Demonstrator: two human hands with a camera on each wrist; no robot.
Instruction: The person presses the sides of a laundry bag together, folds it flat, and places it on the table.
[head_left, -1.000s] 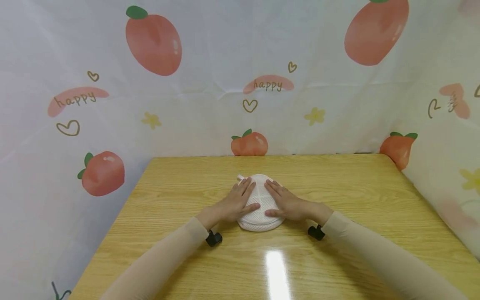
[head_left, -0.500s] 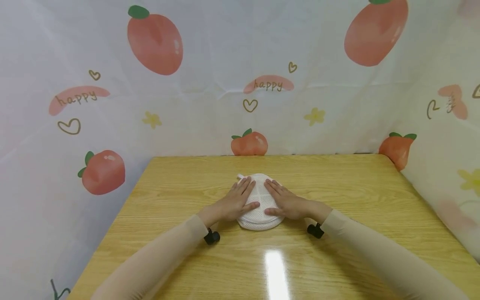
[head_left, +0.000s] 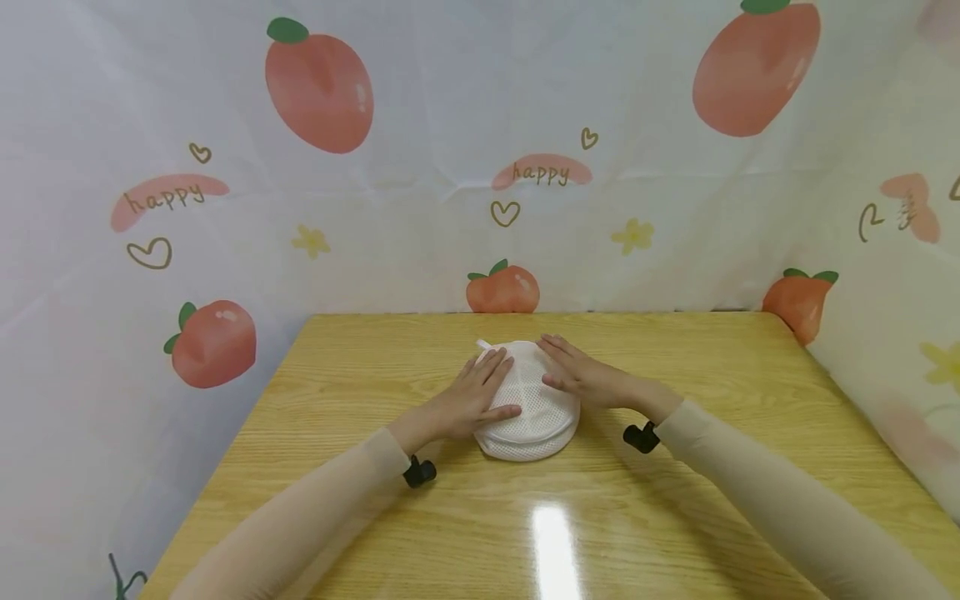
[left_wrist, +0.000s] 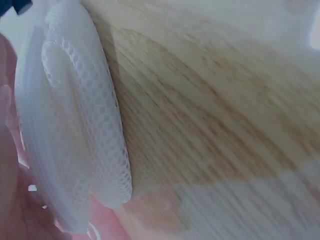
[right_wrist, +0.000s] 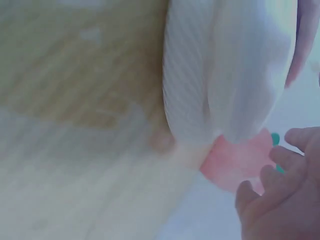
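Note:
A round white mesh laundry bag point(head_left: 534, 418) with a small loop tab point(head_left: 483, 344) at its back left lies on the wooden table. My left hand point(head_left: 467, 403) rests on its left side, fingers extended and thumb across the top. Over the bag's back right edge is my right hand point(head_left: 588, 379), its fingers loosely straight. A gap shows between those fingers and the mesh bag point(right_wrist: 227, 75) in the right wrist view. From the left wrist, the bag point(left_wrist: 102, 110) appears edge-on, puffed up in layers, with part of the left hand point(left_wrist: 20, 200) behind it.
The wood-grain table point(head_left: 360, 517) reaches back to a white cloth backdrop point(head_left: 420, 208) printed with peaches, hearts and flowers. The cloth also hangs along both sides. A light reflection shines on the tabletop in front of the bag. Black wrist cameras point(head_left: 641, 437) hang below the cuffs.
My right hand has lifted off the bag's right side and moved up and back, uncovering the bag's right part. The left hand has stayed in place on the bag.

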